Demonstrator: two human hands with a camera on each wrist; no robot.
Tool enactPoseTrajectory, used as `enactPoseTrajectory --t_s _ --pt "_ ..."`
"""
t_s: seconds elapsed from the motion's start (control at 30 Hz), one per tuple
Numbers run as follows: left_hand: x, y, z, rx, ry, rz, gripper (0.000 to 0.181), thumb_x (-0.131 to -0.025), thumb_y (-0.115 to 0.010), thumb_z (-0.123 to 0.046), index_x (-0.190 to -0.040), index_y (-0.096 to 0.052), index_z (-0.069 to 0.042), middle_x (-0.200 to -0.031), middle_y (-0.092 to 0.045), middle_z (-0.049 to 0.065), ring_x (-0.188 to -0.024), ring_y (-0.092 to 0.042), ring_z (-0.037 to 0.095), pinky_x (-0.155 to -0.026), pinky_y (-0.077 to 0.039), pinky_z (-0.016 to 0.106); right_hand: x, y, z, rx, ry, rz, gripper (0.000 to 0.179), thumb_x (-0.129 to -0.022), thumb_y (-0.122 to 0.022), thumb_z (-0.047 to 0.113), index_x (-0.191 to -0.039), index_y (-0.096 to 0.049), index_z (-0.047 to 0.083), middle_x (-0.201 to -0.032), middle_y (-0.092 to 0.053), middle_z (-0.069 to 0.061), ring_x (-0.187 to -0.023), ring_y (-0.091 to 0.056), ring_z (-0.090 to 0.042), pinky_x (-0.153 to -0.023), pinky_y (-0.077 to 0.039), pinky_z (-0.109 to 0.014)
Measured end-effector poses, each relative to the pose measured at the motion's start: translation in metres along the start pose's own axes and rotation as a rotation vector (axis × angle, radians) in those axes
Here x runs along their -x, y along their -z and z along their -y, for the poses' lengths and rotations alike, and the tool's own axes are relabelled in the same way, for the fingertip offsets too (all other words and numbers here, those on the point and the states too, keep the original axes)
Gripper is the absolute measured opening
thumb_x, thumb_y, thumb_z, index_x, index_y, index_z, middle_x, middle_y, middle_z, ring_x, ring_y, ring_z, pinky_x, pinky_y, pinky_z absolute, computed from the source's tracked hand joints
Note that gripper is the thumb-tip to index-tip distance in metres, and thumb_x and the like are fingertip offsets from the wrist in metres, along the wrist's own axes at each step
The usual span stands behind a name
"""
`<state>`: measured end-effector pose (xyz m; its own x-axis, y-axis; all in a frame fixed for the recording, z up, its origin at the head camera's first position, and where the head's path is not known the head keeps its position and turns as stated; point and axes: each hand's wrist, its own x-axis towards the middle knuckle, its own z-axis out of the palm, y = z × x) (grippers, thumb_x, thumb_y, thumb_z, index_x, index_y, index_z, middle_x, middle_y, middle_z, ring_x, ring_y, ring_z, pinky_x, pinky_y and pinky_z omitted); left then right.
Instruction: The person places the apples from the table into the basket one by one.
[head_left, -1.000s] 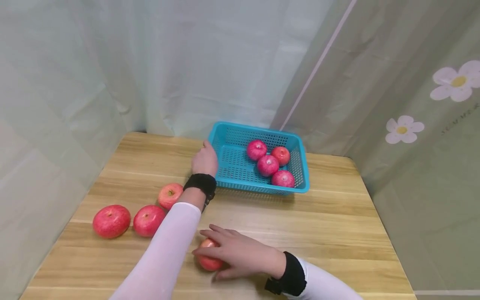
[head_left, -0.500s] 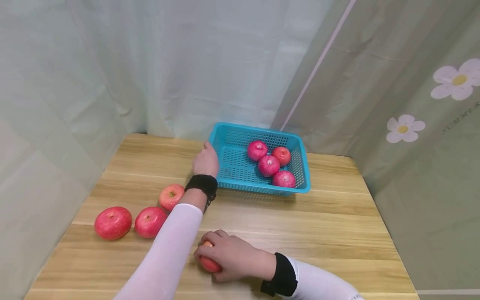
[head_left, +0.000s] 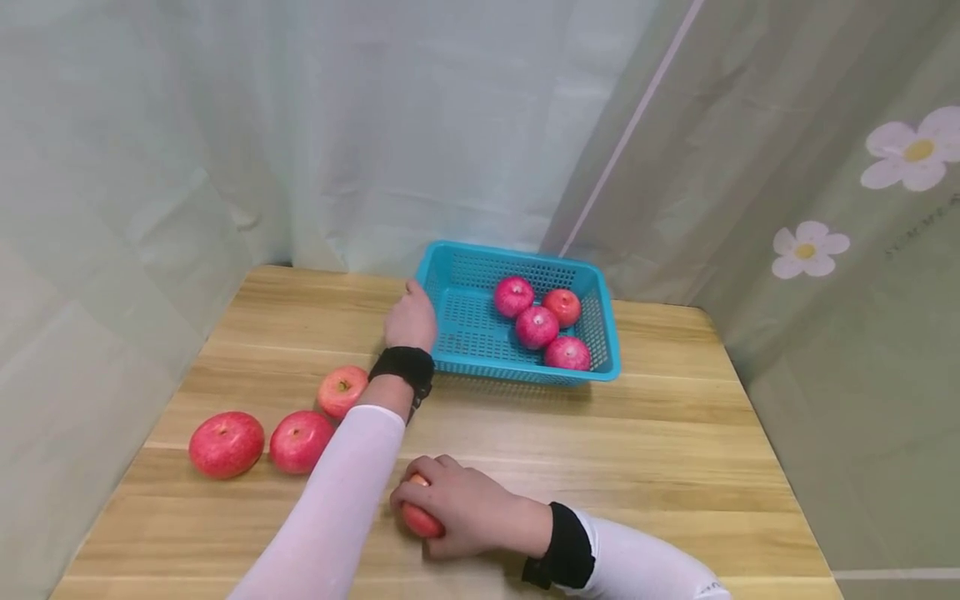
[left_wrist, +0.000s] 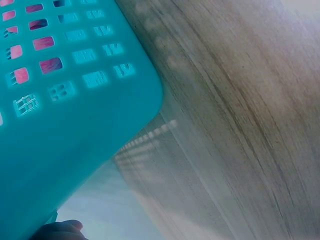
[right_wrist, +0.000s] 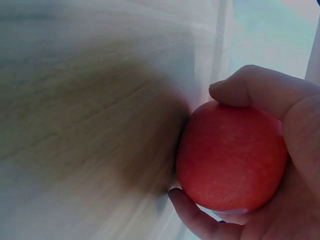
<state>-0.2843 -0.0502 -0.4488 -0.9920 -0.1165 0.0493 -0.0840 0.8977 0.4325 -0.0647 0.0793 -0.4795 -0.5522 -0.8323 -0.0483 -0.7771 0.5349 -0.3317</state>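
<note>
A red apple [head_left: 422,518] sits near the front of the table, and my right hand [head_left: 472,508] grips it with curled fingers. From the right wrist view, thumb and fingers wrap that apple [right_wrist: 230,157], which is against or very close to the wood. My left hand [head_left: 411,321] holds the left end of a blue plastic basket [head_left: 517,369]; its fingers are mostly hidden in the head view. The basket's perforated wall [left_wrist: 100,110] fills much of the left wrist view, with a dark bit of the hand [left_wrist: 62,230] below. Several apples [head_left: 537,327] lie in the basket's right half.
Three more apples stand on the left of the wooden table [head_left: 637,467]: one far left [head_left: 227,445], one beside it [head_left: 302,442] and one [head_left: 342,392] close to my left wrist. My left forearm crosses in front of them. Pale curtains [head_left: 450,125] rise behind the table.
My right hand's fingers were spread over the apple a second ago and have curled in around it. The left hand has stayed on the basket, and the basket stands in the same place.
</note>
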Motion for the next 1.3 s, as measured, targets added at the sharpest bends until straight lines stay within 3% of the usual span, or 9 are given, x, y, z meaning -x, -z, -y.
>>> enactPoseTrajectory --t_s 0.6,1.3 --pt "0.0029 0.0000 0.0035 0.025 0.000 -0.001 0.046 -0.112 -0.043 -0.010 -0.153 -0.035 0.010 -0.105 -0.071 0.029 -0.090 -0.075 0.043 -0.073 -0.063 0.054 0.0002 -0.0041 0.0018 0.052 0.018 0.006 0.071 -0.080 -0.093 0.040 -0.142 -0.057 0.033 -0.132 -0.054 0.007 -0.107 -0.051 -0.007 -0.074 -0.042 -0.012" --pt "0.0026 -0.0002 0.0019 0.034 -0.004 -0.006 0.042 -0.112 -0.042 -0.009 -0.149 -0.037 0.010 -0.101 -0.071 0.029 -0.088 -0.075 0.043 -0.073 -0.063 0.054 0.0025 -0.0039 0.0006 0.136 0.040 -0.004 0.060 -0.089 -0.083 0.047 -0.141 -0.058 0.033 -0.132 -0.055 0.007 -0.105 -0.053 -0.009 -0.069 -0.040 -0.012"
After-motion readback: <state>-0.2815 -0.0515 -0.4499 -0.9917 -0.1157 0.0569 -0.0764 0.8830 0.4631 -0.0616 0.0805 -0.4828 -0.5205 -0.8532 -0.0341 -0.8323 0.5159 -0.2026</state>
